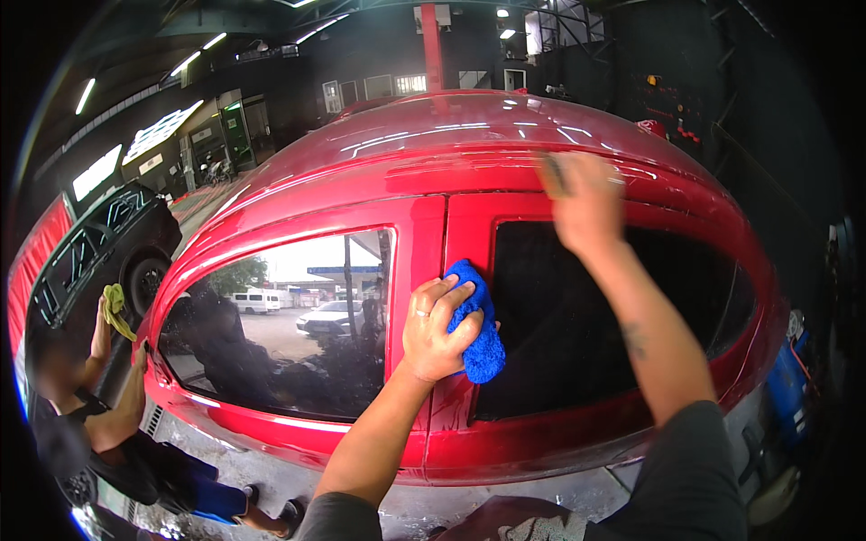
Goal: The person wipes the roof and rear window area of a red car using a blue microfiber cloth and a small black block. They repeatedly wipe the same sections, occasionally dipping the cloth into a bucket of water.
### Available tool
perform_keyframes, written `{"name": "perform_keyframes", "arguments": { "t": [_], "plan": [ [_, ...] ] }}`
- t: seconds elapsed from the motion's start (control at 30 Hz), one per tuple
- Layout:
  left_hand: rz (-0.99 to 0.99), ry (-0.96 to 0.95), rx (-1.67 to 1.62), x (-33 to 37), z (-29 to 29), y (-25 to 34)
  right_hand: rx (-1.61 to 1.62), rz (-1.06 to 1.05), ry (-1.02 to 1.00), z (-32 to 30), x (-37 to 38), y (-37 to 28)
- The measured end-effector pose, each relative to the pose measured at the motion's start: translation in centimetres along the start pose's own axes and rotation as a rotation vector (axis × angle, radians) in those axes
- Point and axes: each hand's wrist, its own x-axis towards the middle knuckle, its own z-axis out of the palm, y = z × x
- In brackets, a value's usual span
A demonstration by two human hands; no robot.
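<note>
A red car [410, 185] fills the middle of the view, side-on to me. My left hand [437, 326], with a ring on one finger, is closed round a bunched blue microfibre cloth [478, 347]. It is at the pillar between the two side windows, over the edge of the dark rear window [559, 361]. Farther up, my right hand [586, 203] is at the roof edge above that window, smeared by motion. Its fingers grip a small tan and dark pad [553, 176] against the red paint. Blur hides the pad's exact kind. Pale streaks mark the roof edge beside it.
At the left, a co-worker [117, 433] in dark clothes stands by the car's front, holding a yellow-green cloth [115, 308]. Behind that person is a dark vehicle [108, 243]. A blue object [789, 379] stands at the right, beyond the car's rear.
</note>
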Motion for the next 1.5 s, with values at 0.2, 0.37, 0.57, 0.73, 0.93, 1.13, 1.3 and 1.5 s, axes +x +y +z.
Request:
{"name": "perform_keyframes", "arguments": {
  "t": [0.2,0.37,0.57,0.73,0.93,1.13,1.3,1.5],
  "plan": [
    [0.004,0.015,-0.054,0.0,0.4,-0.1,0.199,-0.134,-0.046,3.6,4.4,-13.6],
    [-0.01,0.034,-0.015,-0.1,-0.6,-0.2,0.09,-0.007,0.003,-1.7,-0.1,1.9],
    [-0.007,0.015,-0.012,-0.2,0.1,0.2,0.113,0.152,-0.1,-2.1,-0.8,-0.9],
    [-0.033,0.037,-0.05,-0.4,0.5,0.2,0.211,-0.176,-0.004,3.4,1.5,-12.4],
    [-0.046,0.045,-0.007,-0.1,0.0,0.1,0.021,-0.113,-0.085,-3.2,-3.2,1.6],
    [-0.035,0.025,0.021,-0.3,0.0,-0.5,0.221,-0.212,-0.038,1.3,-0.5,-8.7],
    [-0.034,0.017,-0.005,-0.1,-0.2,-0.6,0.237,-0.347,-0.214,1.3,1.1,-8.3],
    [-0.033,0.038,-0.003,0.3,0.6,-0.2,0.173,-0.195,-0.176,-2.7,-2.9,-0.2]
  ]
}}
